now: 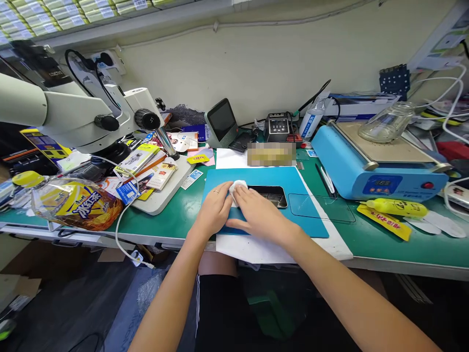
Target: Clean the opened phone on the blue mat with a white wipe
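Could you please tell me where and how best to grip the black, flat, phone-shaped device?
Probably by its long edges at the exposed right end, coming from the right: the black phone-shaped device lies flat on the blue rectangular mat, and the right hand hides its left end.

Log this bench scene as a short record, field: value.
Left hand: fingertips beside white wipe; grip unclear
Right hand: fingers on wipe; grip unclear
Dark phone-shaped device: on blue mat, partly hidden by right hand
Clear dark-edged panel: lies across mat's right edge, partly over green bench
Left side: microscope, drink bottle lying down
Right side: blue machine, glass jar on top
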### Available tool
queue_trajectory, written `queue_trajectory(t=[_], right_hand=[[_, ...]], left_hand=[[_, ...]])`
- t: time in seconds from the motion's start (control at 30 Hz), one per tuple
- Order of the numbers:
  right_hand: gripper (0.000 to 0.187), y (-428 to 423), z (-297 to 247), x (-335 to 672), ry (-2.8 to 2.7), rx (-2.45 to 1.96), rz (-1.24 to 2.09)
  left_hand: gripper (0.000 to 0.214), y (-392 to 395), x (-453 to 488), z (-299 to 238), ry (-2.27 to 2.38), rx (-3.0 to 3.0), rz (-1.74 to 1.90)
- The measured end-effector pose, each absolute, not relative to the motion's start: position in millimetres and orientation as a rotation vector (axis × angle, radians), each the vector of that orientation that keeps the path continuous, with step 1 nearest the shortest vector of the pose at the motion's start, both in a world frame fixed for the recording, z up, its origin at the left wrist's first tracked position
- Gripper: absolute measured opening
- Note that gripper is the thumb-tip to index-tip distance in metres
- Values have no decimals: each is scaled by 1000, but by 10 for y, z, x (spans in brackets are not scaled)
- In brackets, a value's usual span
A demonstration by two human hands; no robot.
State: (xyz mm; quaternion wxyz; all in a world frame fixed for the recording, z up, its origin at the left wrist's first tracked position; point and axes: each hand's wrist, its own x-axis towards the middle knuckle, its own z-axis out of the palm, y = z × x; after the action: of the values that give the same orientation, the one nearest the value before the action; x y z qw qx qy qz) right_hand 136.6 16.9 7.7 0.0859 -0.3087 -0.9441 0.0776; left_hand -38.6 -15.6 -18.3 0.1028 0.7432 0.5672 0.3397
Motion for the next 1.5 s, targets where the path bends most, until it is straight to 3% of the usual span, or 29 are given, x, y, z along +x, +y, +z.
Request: queue_trajectory(t=[0.17,0.3,0.4,0.6,0.87,1.03,1.2,1.37,1.5], right_hand=[[88,-64,-1,1878,-2825,-933,168],[87,47,-9,2299,-2802,-1144,93],[98,203,49,2091,-2785,-1246,118],[98,218,115,1407,-2824,-978,203],[86,142,117,2317,-2803,-1161,149],[103,285,128,1864,-2808,-1165,118],[105,183,164,1365,-2845,-962,169],[90,34,44,1933,-2794,-1005,24],[90,120,-49,2266,-2727,-1106,-74]], left_hand=[[43,-185,-374,-155,1697,2191,986],[43,-176,-345,-122,1729,2192,968],[42,-165,-341,-119,1734,2202,953],[40,-176,-375,-144,1706,2220,966],[40,-170,-365,-121,1724,2211,915],[40,-167,-356,-118,1732,2206,917],[40,-186,-384,-132,1687,2204,942],[38,-185,-376,-135,1697,2218,950],[36,-171,-344,-122,1716,2231,941]])
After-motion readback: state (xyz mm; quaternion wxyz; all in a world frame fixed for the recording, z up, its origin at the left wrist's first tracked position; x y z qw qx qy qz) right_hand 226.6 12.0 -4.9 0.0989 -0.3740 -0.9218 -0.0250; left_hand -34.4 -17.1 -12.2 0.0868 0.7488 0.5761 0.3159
